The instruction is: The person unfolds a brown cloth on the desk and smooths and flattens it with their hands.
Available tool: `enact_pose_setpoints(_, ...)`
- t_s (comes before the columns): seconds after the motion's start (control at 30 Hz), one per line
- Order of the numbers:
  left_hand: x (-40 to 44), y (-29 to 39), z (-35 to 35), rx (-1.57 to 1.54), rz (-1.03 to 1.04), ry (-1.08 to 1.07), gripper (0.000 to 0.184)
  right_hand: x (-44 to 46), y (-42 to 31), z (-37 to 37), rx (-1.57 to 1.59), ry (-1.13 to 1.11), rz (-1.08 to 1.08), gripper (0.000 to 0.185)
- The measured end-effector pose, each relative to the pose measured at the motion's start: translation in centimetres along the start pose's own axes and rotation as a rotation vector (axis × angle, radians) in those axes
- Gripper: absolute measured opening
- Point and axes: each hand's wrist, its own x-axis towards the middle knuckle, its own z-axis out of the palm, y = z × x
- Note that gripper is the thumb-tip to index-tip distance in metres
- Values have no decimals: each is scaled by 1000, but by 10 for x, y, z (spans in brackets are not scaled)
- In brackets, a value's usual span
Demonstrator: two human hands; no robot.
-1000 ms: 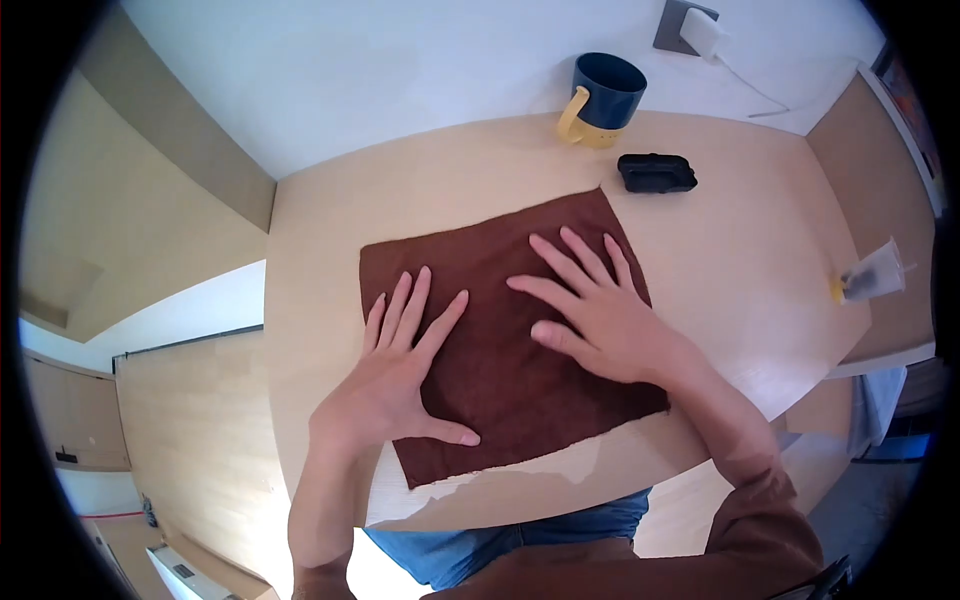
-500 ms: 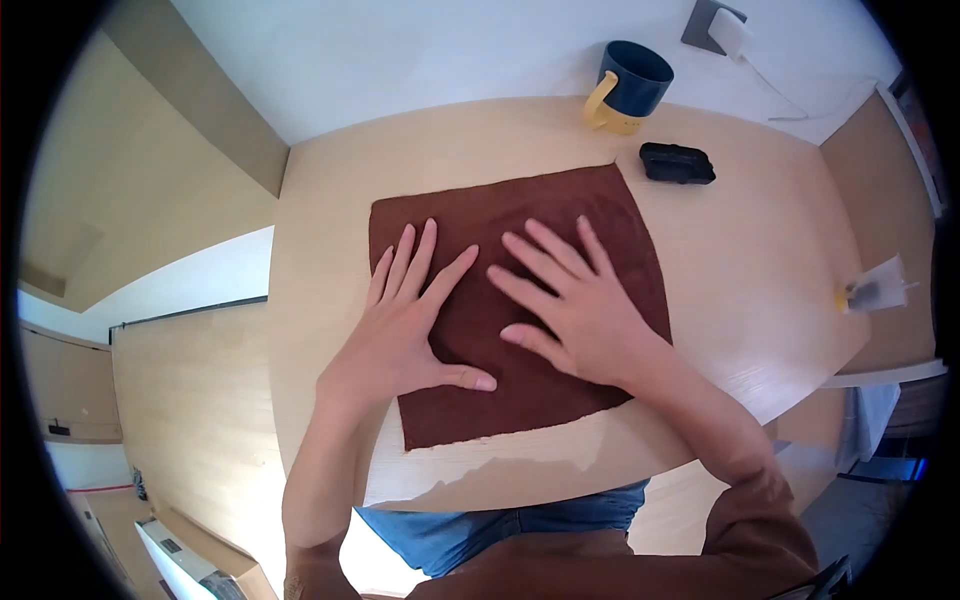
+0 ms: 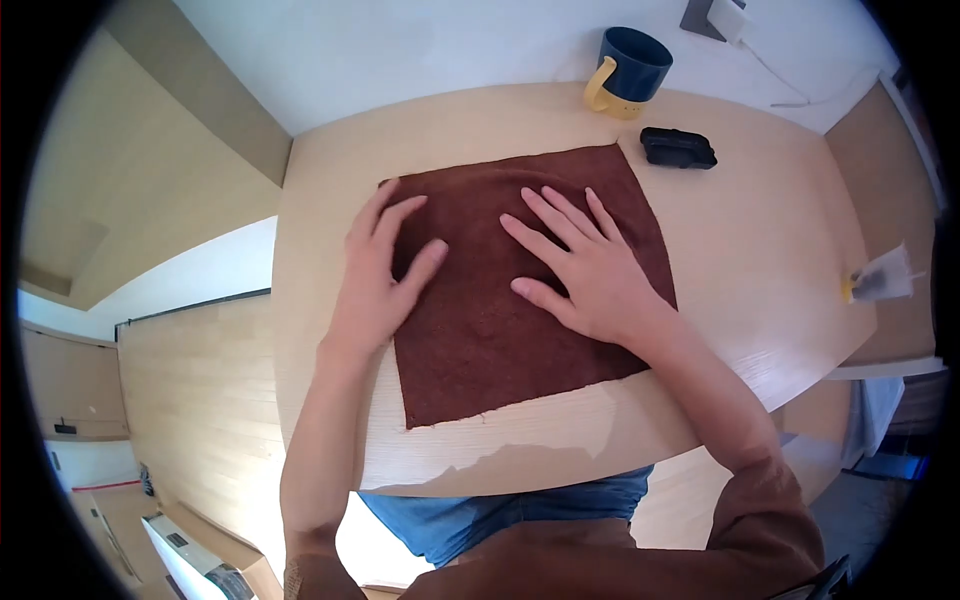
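Observation:
A dark brown cloth [image 3: 490, 340], roughly square, lies spread on the pale wooden table [image 3: 330, 230]. A few soft creases run across its upper right part, and loose threads hang from its lower edge. My left hand [image 3: 375, 270] is at the cloth's left edge, its fingers apart and slightly curled, with fingertips near the upper left corner. On the right half of the cloth my right hand [image 3: 595, 275] rests palm down, fingers spread. Neither hand grips the cloth.
Toward the wall stands a dark blue mug [image 3: 640, 65] with a yellow handle and base. A small black case [image 3: 678, 148] lies in front of it. At the right edge is a translucent white item [image 3: 882, 276]. A charger [image 3: 728, 18] with a white cable is plugged in above.
My left hand has shifted up and left from the cloth's middle to its left edge, its fingers more curled. My right hand stays spread on the cloth. The view has tilted slightly.

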Motion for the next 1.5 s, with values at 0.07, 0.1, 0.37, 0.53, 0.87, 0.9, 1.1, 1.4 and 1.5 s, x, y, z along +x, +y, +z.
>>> enact_pose_setpoints(0.07,4,-8,1,-37,23,61,36,1,-8,-2,27,-6,-38,60)
enact_pose_setpoints(0.1,6,-11,0,-65,14,63,34,1,-14,-2,45,-19,-76,60)
enact_pose_setpoints(0.37,5,-11,2,-157,-34,49,23,-3,-26,4,3,-52,-44,64)
enact_pose_setpoints(0.53,6,-10,1,-171,-25,73,20,-3,-24,9,17,-54,8,66)
enact_pose_setpoints(0.87,5,-15,2,-248,-48,169,17,-12,-39,6,-11,-125,-63,73)
enact_pose_setpoints(0.9,7,-17,3,-250,-59,182,17,-17,-44,6,8,-133,-83,73)
enact_pose_setpoints(1.1,7,-28,4,-281,-92,233,15,-27,-61,4,97,-180,-161,71)
enact_pose_setpoints(1.4,2,-21,0,-345,-141,228,14,-12,-16,6,51,-16,-25,62)
enact_pose_setpoints(1.5,4,-21,-5,-284,-123,203,14,-12,-6,3,24,-33,4,64)
